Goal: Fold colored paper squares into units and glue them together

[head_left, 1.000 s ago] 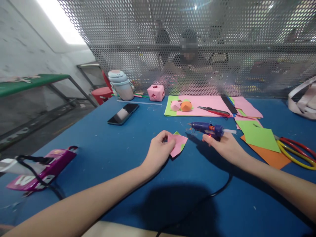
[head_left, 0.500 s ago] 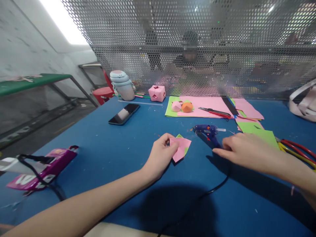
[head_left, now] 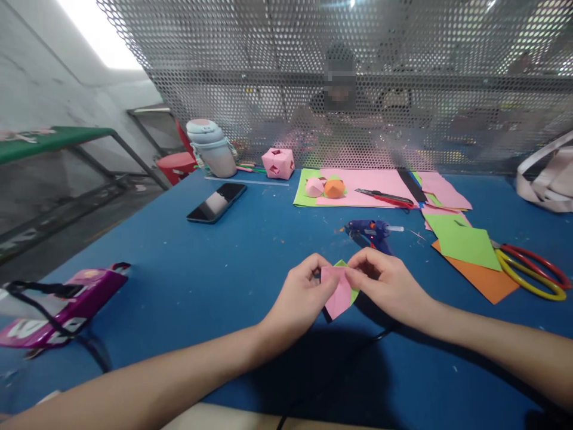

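Note:
Between my two hands is a small folded paper piece (head_left: 339, 294), pink on the near side with green showing at its top and right edge. My left hand (head_left: 304, 292) pinches its left side between thumb and fingers. The thumb and fingertips of my right hand (head_left: 387, 283) are closed on its upper right corner. Just beyond my right hand a blue hot glue gun (head_left: 369, 229) lies on its side, a clear glue stick poking from its back. Its handle is partly hidden by that hand.
Green paper (head_left: 470, 242) and orange paper (head_left: 486, 279) lie at right beside red-and-yellow-handled scissors (head_left: 532, 275). Farther back are a box cutter (head_left: 387, 197) on pink sheets, folded paper balls (head_left: 334, 188), a pink paper cube (head_left: 278, 163), a bottle (head_left: 212, 149) and a phone (head_left: 218, 203). A purple pouch (head_left: 76, 304) sits left.
My right hand has moved left from beside the glue gun and taken hold of the folded paper. My left hand still holds it. The orange paper is now uncovered.

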The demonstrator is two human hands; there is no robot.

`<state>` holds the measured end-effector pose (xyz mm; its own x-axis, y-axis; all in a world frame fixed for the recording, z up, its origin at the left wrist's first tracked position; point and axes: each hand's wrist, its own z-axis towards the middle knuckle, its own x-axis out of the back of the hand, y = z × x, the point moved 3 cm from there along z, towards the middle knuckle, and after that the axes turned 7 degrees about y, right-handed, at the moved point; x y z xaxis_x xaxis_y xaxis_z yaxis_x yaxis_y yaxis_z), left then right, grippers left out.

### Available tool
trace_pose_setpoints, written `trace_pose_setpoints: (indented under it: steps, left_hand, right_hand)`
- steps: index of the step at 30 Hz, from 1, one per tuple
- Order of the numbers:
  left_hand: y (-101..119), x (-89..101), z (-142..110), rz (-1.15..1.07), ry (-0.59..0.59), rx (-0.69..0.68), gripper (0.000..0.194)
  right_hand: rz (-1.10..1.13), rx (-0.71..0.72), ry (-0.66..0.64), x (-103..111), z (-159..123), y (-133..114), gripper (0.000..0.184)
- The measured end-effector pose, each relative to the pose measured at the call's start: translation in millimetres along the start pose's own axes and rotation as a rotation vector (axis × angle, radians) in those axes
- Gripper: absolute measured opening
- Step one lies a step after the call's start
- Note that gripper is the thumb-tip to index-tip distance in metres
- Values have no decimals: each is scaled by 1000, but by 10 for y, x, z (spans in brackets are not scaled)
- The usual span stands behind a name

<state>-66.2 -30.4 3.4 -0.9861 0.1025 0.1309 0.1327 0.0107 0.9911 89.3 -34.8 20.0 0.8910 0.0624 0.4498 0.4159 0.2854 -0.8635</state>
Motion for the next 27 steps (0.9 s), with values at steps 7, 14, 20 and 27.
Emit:
trace_pose_setpoints:
  steps: [7,14,20,27]
  left_hand:
    - [4,6,2,5,-9,-17,16]
    - [-46,25,28,-95,-52,17,17]
    - [-27,32,35,-120,-66,34,15]
    - [-42,30,40,-175,-128,69,13]
  right_hand:
    - [41,-6,11,-24,-16,28,7]
    - [55,63,51,-22,-15,4,6]
    - [-22,230,43,-16,-28,-26,13]
    - [-205,486,8,17,-54,-36,20]
